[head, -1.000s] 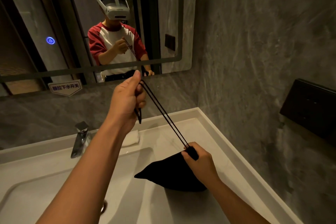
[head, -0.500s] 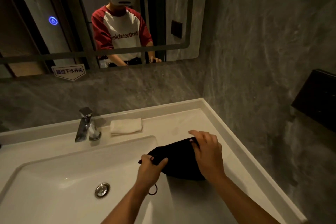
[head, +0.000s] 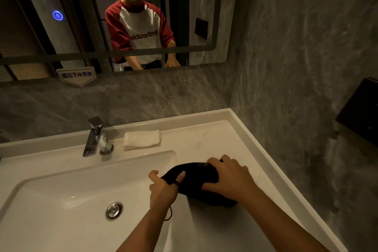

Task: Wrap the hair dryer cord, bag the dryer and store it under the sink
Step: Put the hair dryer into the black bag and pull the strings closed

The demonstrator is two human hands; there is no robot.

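A black drawstring bag (head: 196,176) lies on the white counter to the right of the sink basin (head: 61,200). Its contents are hidden inside the cloth. My left hand (head: 163,186) grips the bag's left end, thumb on top, and a loop of the black drawstring (head: 169,214) hangs below my wrist. My right hand (head: 229,176) is clamped over the bag's right side, fingers curled over its far edge.
A chrome faucet (head: 96,137) stands behind the basin, with a folded white towel (head: 142,139) beside it. The drain plug (head: 114,210) sits in the basin. A mirror (head: 114,12) hangs on the grey wall. A black box (head: 360,110) is mounted on the right wall.
A second ago my left hand held the drawstring stretched high above the bag. It has come down to the bag's left end, and my right hand now covers the bag.
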